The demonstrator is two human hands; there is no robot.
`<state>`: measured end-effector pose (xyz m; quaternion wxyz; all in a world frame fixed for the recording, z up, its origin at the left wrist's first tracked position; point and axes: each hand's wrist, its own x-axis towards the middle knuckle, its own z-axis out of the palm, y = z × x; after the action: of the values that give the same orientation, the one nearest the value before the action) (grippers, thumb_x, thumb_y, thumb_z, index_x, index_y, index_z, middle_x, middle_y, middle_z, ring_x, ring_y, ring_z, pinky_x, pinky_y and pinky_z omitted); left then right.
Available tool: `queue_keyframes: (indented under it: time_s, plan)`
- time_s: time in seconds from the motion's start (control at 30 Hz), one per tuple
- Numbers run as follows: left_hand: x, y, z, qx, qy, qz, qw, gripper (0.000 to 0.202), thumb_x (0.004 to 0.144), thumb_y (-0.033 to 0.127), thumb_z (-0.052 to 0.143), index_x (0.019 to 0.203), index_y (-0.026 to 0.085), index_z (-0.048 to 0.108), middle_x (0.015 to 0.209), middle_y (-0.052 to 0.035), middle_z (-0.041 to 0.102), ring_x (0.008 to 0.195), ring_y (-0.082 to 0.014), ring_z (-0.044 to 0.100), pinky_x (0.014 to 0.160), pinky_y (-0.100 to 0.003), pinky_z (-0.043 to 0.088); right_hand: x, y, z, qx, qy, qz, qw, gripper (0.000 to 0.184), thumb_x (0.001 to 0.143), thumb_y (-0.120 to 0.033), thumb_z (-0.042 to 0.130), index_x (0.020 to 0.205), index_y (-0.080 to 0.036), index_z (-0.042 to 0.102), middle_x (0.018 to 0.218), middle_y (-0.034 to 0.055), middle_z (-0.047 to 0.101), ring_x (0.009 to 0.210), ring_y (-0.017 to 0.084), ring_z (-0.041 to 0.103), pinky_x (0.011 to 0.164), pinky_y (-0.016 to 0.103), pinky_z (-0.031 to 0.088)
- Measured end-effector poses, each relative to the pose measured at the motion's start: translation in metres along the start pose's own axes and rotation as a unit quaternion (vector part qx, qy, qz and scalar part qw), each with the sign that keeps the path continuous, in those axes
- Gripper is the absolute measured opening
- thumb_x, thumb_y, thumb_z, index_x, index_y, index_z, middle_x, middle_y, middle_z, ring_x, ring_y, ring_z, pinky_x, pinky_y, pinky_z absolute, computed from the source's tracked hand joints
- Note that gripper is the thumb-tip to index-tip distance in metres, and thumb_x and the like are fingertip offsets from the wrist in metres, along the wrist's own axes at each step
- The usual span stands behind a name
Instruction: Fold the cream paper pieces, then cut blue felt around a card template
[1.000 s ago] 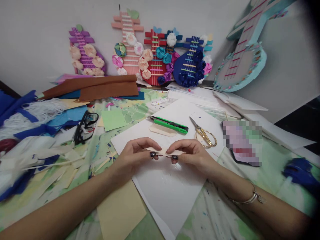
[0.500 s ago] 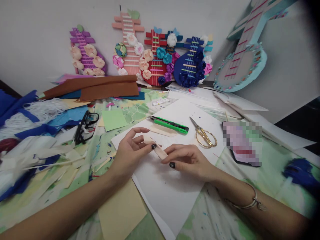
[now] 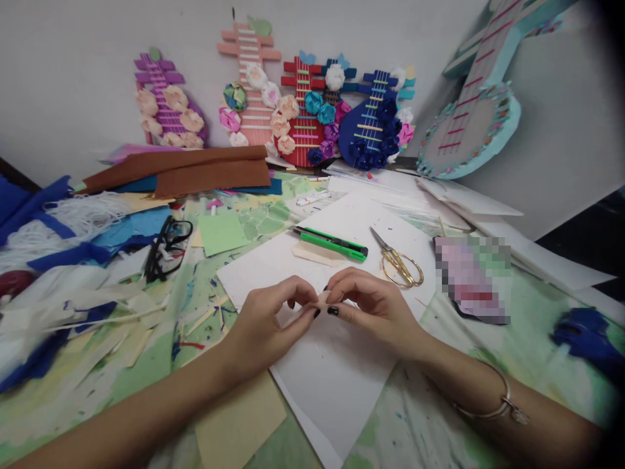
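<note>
My left hand (image 3: 273, 319) and my right hand (image 3: 368, 306) meet over a large white sheet (image 3: 332, 371) in the middle of the table. Both pinch a small cream foam strip (image 3: 323, 298) between their fingertips; most of the strip is hidden by the fingers. The nails are dark. A bracelet (image 3: 498, 407) circles my right wrist. Just beyond the hands lie another cream foam piece (image 3: 315, 254), a green utility knife (image 3: 332, 243) and gold scissors (image 3: 400, 262).
Several foam guitar models (image 3: 303, 111) with paper flowers lean on the wall. A big teal guitar (image 3: 469, 124) stands at right. Brown foam sheets (image 3: 185, 169), black glasses (image 3: 166, 244), blue and white scraps (image 3: 63, 247), a yellow sheet (image 3: 239, 423) and a blurred-out patch (image 3: 471, 279) surround the work area.
The hands parted briefly, with the left hand holding the strip out open-fingered. Now both have come back together and pinch the strip tightly at the centre.
</note>
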<state>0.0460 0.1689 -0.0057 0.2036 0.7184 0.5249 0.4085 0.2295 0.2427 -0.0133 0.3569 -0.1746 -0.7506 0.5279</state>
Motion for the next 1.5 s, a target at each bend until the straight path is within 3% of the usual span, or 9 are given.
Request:
queue_keyframes:
  time_s: [0.27,0.5,0.6,0.7,0.83,1.03,1.33,1.5]
  plan:
    - [-0.002,-0.003,0.001,0.019,0.002,0.002,1.0,0.006,0.082,0.014,0.059,0.08,0.019,0.063,0.072,0.0034,0.067,0.066,-0.0087,0.062,0.063,-0.019,0.045,-0.001,0.002,0.002,0.057,0.057,0.09,0.993,0.01,0.076,-0.023,0.07,0.077,-0.016,0.062,0.076,0.0018,0.064,0.07,0.011,0.061,0.066,0.025,0.051]
    - [-0.002,-0.002,0.002,0.023,0.018,-0.016,0.999,0.003,0.082,0.016,0.06,0.08,0.018,0.061,0.071,0.0031,0.066,0.065,-0.0089,0.062,0.062,-0.019,0.046,-0.002,0.004,0.003,0.064,0.067,0.099,0.991,0.015,0.076,-0.022,0.07,0.078,-0.017,0.057,0.076,0.0003,0.061,0.068,0.01,0.058,0.062,0.024,0.048]
    - [-0.003,-0.003,0.003,0.023,0.016,-0.009,1.0,0.004,0.082,0.015,0.06,0.081,0.019,0.06,0.072,0.0038,0.067,0.065,-0.0082,0.063,0.063,-0.018,0.046,-0.003,0.006,0.004,0.05,0.071,0.079,0.993,0.014,0.078,-0.02,0.067,0.088,-0.018,0.058,0.081,0.0008,0.059,0.075,0.011,0.059,0.066,0.024,0.049]
    - [-0.003,-0.004,0.006,0.014,0.016,0.002,1.0,0.004,0.083,0.016,0.06,0.083,0.019,0.058,0.074,0.004,0.067,0.067,-0.0077,0.064,0.062,-0.016,0.046,-0.003,0.005,0.004,0.002,0.033,0.06,0.998,0.017,0.08,-0.019,0.064,0.097,-0.019,0.061,0.087,0.0027,0.062,0.08,0.012,0.06,0.073,0.027,0.05]
    - [-0.004,-0.006,0.006,0.019,0.022,0.01,1.0,0.006,0.082,0.015,0.06,0.084,0.019,0.056,0.075,0.004,0.065,0.067,-0.0073,0.063,0.062,-0.016,0.046,-0.001,0.002,0.0,-0.055,0.019,0.064,0.996,0.006,0.08,-0.019,0.063,0.084,-0.017,0.067,0.081,0.0031,0.066,0.077,0.013,0.061,0.071,0.027,0.048]
    - [-0.002,-0.011,-0.002,0.04,0.054,-0.033,0.997,0.003,0.081,0.017,0.063,0.081,0.019,0.06,0.073,0.0048,0.065,0.067,-0.0078,0.061,0.064,-0.019,0.044,0.003,0.006,-0.01,0.006,0.107,0.112,0.988,0.005,0.077,-0.021,0.066,0.081,-0.017,0.066,0.076,0.0009,0.064,0.069,0.01,0.06,0.062,0.022,0.047]
    - [-0.001,-0.015,-0.008,0.022,0.047,-0.038,0.998,0.003,0.079,0.021,0.067,0.081,0.02,0.066,0.077,0.0033,0.068,0.069,-0.0104,0.061,0.064,-0.022,0.043,0.006,0.004,-0.009,0.093,0.115,0.134,0.98,0.006,0.076,-0.02,0.066,0.08,-0.015,0.064,0.073,0.0012,0.065,0.068,0.009,0.063,0.067,0.021,0.054]
    - [0.0,-0.018,-0.007,-0.048,0.045,-0.043,0.997,0.005,0.08,0.021,0.064,0.076,0.018,0.064,0.082,-0.0011,0.067,0.078,-0.014,0.061,0.071,-0.026,0.045,0.005,0.004,-0.008,0.106,0.102,0.131,0.98,0.008,0.078,-0.022,0.065,0.081,-0.015,0.063,0.073,0.0016,0.065,0.069,0.01,0.064,0.069,0.023,0.055]
